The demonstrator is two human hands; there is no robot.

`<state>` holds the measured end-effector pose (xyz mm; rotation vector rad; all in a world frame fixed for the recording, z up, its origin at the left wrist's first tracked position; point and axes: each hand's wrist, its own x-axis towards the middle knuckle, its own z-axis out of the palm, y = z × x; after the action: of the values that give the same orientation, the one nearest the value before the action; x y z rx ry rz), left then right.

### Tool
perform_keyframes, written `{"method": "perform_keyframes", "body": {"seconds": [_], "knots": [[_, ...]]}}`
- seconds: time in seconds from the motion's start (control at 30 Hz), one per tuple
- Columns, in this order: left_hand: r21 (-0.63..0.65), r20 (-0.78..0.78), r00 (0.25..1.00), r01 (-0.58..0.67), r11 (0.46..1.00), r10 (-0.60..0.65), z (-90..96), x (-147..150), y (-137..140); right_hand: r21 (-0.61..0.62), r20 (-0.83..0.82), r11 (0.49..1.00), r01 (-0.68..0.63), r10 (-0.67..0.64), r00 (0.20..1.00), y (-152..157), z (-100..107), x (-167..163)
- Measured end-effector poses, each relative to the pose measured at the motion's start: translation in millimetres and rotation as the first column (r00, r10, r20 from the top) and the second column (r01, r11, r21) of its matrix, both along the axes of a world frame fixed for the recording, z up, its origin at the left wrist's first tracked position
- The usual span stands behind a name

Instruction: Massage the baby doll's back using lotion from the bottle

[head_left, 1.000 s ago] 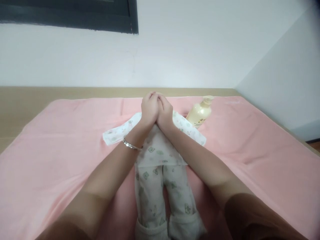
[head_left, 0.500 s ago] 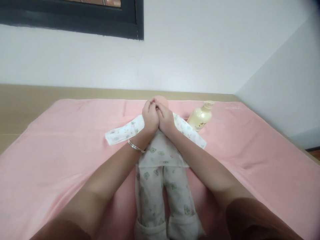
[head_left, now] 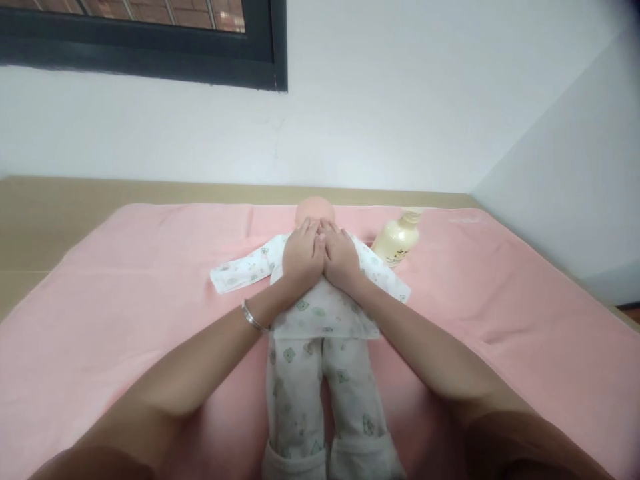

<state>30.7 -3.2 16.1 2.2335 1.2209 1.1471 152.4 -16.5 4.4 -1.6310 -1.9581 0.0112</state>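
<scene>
my left hand point(head_left: 301, 257) and right hand point(head_left: 341, 258) lie flat and open, side by side, on the chest of the pale cloth doll in printed pyjamas point(head_left: 320, 333), on the pink towel point(head_left: 125, 293).

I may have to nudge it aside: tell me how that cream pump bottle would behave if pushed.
The bottle seems to lie tilted on the soft pink cloth, so it would probably roll or slide, not tip. Its smooth plastic looks stiff and perhaps slippery. Its fill is not visible, so weight is uncertain.

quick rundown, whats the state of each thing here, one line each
doll: lying flat on the towel, clothed, arms out
left hand: flat on the doll's chest
right hand: flat on the chest, touching the left
bottle: lying tilted by the doll's arm
pink towel: spread flat
</scene>
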Motion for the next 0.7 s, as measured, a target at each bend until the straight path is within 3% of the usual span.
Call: {"method": "perform_keyframes", "body": {"seconds": [0.2, 0.33, 0.5, 0.7], "knots": [[-0.051, -0.067, 0.998, 0.007, 0.999, -0.01, -19.0, -25.6, -13.7, -0.013, 0.025, 1.0, -0.001, 0.001, 1.0, -14.7, 3.5, -2.8], [-0.096, 0.078, 0.997, 0.035, 0.995, -0.028, -29.4, -36.0, -16.5, -0.001, 0.008, 1.0, 0.021, -0.021, 1.0, -41.9, 6.6, -12.4], [-0.068, 0.208, 0.978, 0.049, 0.996, -0.034, -31.0, -35.9, -16.3, 0.024, 0.09, 0.99, -0.136, 0.134, 0.987, -67.5, 12.7, -23.6], [-0.089, 0.194, 0.98, 0.053, 0.995, -0.035, -28.2, -36.1, -15.0, -0.044, 0.14, 0.952, -0.302, 0.305, 0.942, -45.6, 20.1, -5.4]]}}
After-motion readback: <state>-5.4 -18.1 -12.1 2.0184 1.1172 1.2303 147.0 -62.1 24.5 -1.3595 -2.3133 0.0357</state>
